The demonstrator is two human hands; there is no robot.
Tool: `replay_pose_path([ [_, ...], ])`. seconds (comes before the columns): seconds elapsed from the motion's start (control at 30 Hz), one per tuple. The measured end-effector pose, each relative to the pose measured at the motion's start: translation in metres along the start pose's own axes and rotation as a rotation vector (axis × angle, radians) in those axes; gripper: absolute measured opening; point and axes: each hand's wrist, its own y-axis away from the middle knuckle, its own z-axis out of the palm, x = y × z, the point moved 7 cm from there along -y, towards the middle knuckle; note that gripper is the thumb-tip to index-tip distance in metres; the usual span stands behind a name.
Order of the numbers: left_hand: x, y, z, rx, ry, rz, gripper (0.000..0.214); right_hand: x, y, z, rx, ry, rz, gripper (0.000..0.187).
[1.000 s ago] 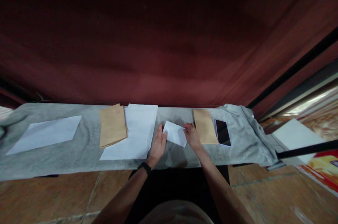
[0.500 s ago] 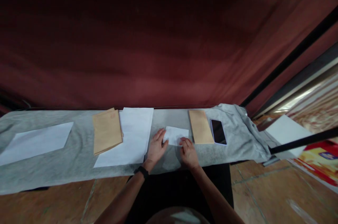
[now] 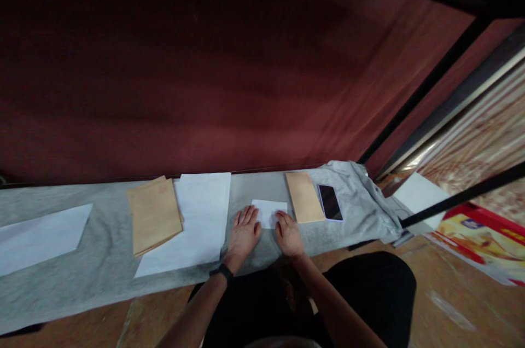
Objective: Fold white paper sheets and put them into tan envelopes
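A small folded white paper (image 3: 269, 210) lies flat on the grey cloth (image 3: 98, 252). My left hand (image 3: 243, 234) rests flat with fingers spread, its fingertips at the paper's left edge. My right hand (image 3: 289, 233) lies flat too, fingers touching the paper's near right corner. Neither hand holds anything. A black band sits on my left wrist.
A large white sheet (image 3: 192, 219) and a stack of brown envelopes (image 3: 153, 214) lie to the left, another white sheet (image 3: 36, 237) further left. A single brown envelope (image 3: 302, 204) and a dark phone (image 3: 330, 202) lie to the right. A dark red curtain hangs behind.
The folded paper went from being held up between both hands to lying flat on the cloth. Both hands now press down at its near edge. The camera view swung left.
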Motion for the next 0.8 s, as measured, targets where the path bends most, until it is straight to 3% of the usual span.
replay_pose_path([
  [0.23,0.001,0.000,0.006,0.010,-0.038,-0.010,0.050,0.004,0.002,0.001,0.037,0.001,-0.007,0.043],
  [0.5,0.000,0.000,0.012,-0.024,-0.074,0.005,0.050,0.004,0.005,0.006,-0.011,0.166,0.032,0.047],
  [0.8,0.047,-0.019,0.039,-0.137,-0.020,0.148,0.052,0.009,0.002,0.015,-0.059,0.133,0.061,0.047],
])
